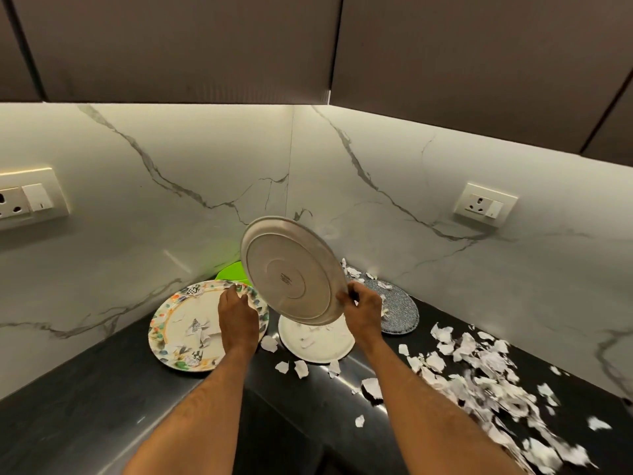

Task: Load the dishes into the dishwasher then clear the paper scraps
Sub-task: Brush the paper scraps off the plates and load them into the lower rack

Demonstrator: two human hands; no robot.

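Right hand (363, 305) fingers pinch the tilted grey plate (293, 270) mid-frame; left hand (236, 311), fingers curled, grips the floral plate (171, 323) rim lower left

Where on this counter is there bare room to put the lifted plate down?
Bare dark counter lies left of the floral plate, toward the near edge. Crowded: the white plate and blue plate fill the corner, and paper scraps cover the right side.
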